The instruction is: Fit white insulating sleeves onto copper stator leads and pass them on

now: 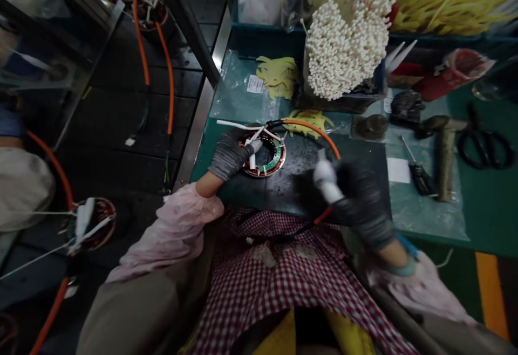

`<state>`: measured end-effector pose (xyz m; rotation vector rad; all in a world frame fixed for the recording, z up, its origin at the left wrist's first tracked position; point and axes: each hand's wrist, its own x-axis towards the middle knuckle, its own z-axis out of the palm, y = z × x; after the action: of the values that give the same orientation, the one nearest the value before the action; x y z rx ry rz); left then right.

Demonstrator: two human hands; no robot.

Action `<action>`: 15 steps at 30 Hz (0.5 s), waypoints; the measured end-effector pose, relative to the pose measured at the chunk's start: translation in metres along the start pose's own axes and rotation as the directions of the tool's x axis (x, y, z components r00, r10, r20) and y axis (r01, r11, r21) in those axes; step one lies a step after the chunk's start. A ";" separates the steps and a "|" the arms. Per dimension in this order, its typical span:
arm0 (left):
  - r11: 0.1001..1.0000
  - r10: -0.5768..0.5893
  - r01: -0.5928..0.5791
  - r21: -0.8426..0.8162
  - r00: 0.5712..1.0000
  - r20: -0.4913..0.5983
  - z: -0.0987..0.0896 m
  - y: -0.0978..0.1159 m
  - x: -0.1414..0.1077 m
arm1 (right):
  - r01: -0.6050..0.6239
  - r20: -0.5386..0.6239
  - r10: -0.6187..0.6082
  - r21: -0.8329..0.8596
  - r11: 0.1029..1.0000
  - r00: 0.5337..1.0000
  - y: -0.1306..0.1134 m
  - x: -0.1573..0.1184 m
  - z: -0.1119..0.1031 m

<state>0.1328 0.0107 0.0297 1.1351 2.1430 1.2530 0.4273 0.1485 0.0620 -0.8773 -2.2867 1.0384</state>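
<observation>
While working over a black rubber mat (279, 188) on the green tabletop (481, 220), the grey-gloved left grip (230, 155) is pinching white wire leads (253, 142) on a copper-wound ring stator (265, 167), and the dark-gloved right grip (360, 198) is clamping firmly around a white plastic sleeve (326, 181) on an orange cable (319, 131).

The grey knitted cloth glove (229, 155) looked rough and matt; the orange plastic cable sheath (311, 130) looked smooth and glossy.

One head-worn camera looks forward and down, close over the left hand (230, 155) and right hand (360, 201).
</observation>
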 end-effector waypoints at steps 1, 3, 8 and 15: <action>0.997 0.064 -0.064 0.046 0.998 -0.019 0.001 0.003 -0.008 | 0.033 0.008 -0.032 -0.057 0.998 0.999 -0.006 -0.015 0.019; 0.962 0.247 -0.238 0.130 0.967 -0.059 0.004 0.009 -0.027 | 0.083 -0.005 -0.084 -0.115 0.990 0.996 -0.008 -0.037 0.050; 0.783 0.578 -0.527 0.331 0.813 -0.073 0.009 0.019 -0.072 | 0.124 0.074 -0.113 -0.174 0.977 0.991 0.003 -0.053 0.063; 0.771 0.611 -0.554 0.314 0.782 -0.120 0.009 0.013 -0.088 | 0.256 0.101 -0.238 -0.265 0.930 0.966 -0.021 -0.032 0.048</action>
<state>0.1961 -0.0521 0.0316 1.9894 2.2377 1.4187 0.4111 0.0921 0.0445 -0.6393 -2.5609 0.6583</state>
